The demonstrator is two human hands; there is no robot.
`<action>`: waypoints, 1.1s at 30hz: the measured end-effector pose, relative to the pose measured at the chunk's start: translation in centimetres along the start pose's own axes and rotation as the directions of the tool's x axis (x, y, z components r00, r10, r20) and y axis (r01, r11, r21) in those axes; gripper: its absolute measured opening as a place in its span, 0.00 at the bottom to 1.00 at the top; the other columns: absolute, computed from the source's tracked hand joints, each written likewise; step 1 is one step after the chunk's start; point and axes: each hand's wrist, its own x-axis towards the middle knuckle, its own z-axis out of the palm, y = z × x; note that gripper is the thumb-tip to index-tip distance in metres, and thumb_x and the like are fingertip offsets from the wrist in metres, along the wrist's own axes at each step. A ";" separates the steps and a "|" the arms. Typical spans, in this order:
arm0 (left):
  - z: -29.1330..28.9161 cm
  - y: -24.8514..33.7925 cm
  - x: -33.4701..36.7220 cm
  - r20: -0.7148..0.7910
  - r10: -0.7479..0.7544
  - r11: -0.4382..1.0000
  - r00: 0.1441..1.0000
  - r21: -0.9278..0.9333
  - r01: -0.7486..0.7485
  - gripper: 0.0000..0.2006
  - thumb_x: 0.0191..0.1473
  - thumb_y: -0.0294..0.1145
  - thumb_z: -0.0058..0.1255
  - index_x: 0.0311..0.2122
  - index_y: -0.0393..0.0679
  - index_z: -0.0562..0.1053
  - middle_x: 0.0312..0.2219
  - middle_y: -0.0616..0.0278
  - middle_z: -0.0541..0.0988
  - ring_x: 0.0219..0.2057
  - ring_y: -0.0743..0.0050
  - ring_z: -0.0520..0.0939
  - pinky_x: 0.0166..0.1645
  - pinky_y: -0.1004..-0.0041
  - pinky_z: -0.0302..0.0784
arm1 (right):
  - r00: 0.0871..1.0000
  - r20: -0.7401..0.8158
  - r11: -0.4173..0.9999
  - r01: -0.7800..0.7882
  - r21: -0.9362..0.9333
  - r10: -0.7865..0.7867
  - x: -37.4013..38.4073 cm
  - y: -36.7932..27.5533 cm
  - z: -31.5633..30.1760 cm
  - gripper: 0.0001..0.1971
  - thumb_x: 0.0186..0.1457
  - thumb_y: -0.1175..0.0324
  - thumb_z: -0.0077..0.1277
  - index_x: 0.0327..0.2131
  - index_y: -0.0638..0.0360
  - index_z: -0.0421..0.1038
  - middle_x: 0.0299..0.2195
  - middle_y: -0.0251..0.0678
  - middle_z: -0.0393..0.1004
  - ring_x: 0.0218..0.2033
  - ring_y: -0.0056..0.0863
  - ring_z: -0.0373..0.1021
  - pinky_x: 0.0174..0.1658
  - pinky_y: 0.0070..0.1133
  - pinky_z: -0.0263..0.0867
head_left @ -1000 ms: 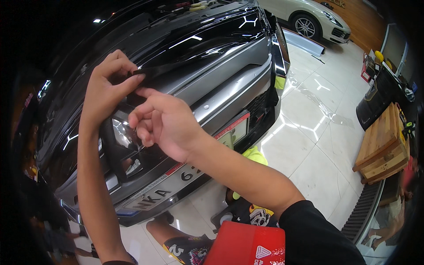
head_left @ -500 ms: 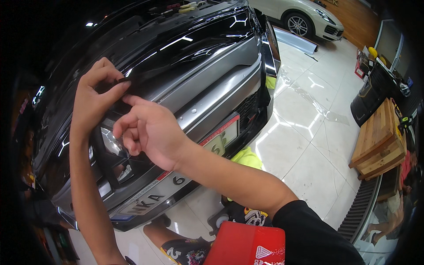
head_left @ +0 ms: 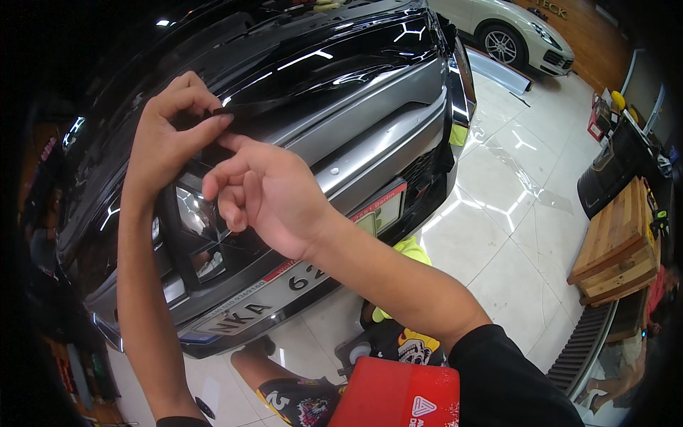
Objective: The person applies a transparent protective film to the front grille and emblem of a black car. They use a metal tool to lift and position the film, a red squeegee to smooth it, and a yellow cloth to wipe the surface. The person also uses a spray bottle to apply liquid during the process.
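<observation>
My left hand [head_left: 174, 135] pinches the edge of a thin black film [head_left: 222, 112] between thumb and bent fingers, above the front of a dark car. The film rises from the glossy black bonnet [head_left: 370, 43] in a dark flap. My right hand [head_left: 274, 188] is just below, its index finger stretched toward the left thumb and the film edge. Its other fingers curl loosely, apart and holding nothing; whether the index tip touches the film I cannot tell. Beneath both hands runs the silver-grey front panel [head_left: 370, 107], with a water drop on it.
A licence plate [head_left: 256, 309] sits low on the bumper, close under my right forearm. Yellow-green cloth [head_left: 405, 263] lies by the bumper. At right are a wooden box [head_left: 612, 242] and a black bin [head_left: 605, 174]. A roll of film [head_left: 501, 70] lies near a pale car [head_left: 526, 32].
The view has shifted, so the car and my hands sit further right in the picture. My left hand still pinches the film, and my right index finger remains beside it.
</observation>
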 end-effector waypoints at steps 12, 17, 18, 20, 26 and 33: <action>-0.1 -0.8 0.0 -0.012 0.065 0.998 0.998 0.009 -0.065 0.10 0.51 0.30 0.67 0.31 0.36 0.78 0.30 0.68 0.73 0.34 0.79 0.73 0.42 0.74 0.65 | 0.994 -0.071 0.997 0.077 -0.008 -0.077 -0.5 -0.6 -0.9 0.38 0.63 0.69 0.45 0.72 0.69 0.42 0.34 0.43 0.78 0.22 0.27 0.70 0.30 0.24 0.63; -0.2 -0.9 0.2 0.016 0.109 0.994 0.994 0.024 -0.110 0.08 0.53 0.29 0.66 0.31 0.36 0.79 0.30 0.70 0.73 0.34 0.80 0.71 0.42 0.74 0.64 | 0.999 -0.015 0.988 0.043 -0.151 -0.045 -0.5 0.6 0.7 0.39 0.64 0.68 0.45 0.73 0.70 0.41 0.34 0.42 0.78 0.23 0.26 0.70 0.30 0.23 0.63; -0.3 -0.8 0.2 0.009 0.114 0.993 0.993 0.027 -0.114 0.08 0.53 0.29 0.66 0.31 0.36 0.79 0.29 0.69 0.73 0.34 0.81 0.72 0.41 0.74 0.65 | 0.997 -0.058 0.988 0.038 -0.153 -0.047 -0.8 0.4 0.9 0.37 0.64 0.68 0.45 0.72 0.71 0.45 0.33 0.42 0.78 0.23 0.26 0.71 0.29 0.22 0.64; -0.2 -0.6 0.3 0.009 0.098 0.995 0.995 -0.006 -0.098 0.08 0.54 0.29 0.66 0.31 0.36 0.80 0.29 0.69 0.74 0.33 0.82 0.73 0.40 0.75 0.66 | 0.999 -0.014 0.993 0.035 -0.109 -0.037 -1.2 -0.1 -0.2 0.34 0.64 0.69 0.44 0.71 0.73 0.49 0.33 0.43 0.79 0.23 0.24 0.71 0.28 0.21 0.64; -0.1 -0.6 0.1 -0.002 0.055 0.998 0.998 -0.024 -0.055 0.08 0.56 0.30 0.65 0.32 0.36 0.80 0.29 0.70 0.74 0.33 0.82 0.73 0.40 0.75 0.67 | 0.998 -0.018 0.954 -0.058 -0.294 0.056 -4.5 -1.6 -0.9 0.23 0.63 0.70 0.47 0.59 0.71 0.69 0.30 0.42 0.79 0.21 0.20 0.71 0.27 0.16 0.67; -0.2 -1.0 0.0 -0.021 0.110 0.993 0.994 0.044 -0.109 0.12 0.58 0.36 0.64 0.32 0.36 0.81 0.29 0.71 0.74 0.32 0.83 0.73 0.41 0.75 0.66 | 0.983 -0.122 0.880 -0.175 -0.441 0.134 -7.7 -2.9 -1.0 0.20 0.63 0.71 0.47 0.56 0.70 0.73 0.29 0.40 0.80 0.20 0.19 0.72 0.28 0.16 0.69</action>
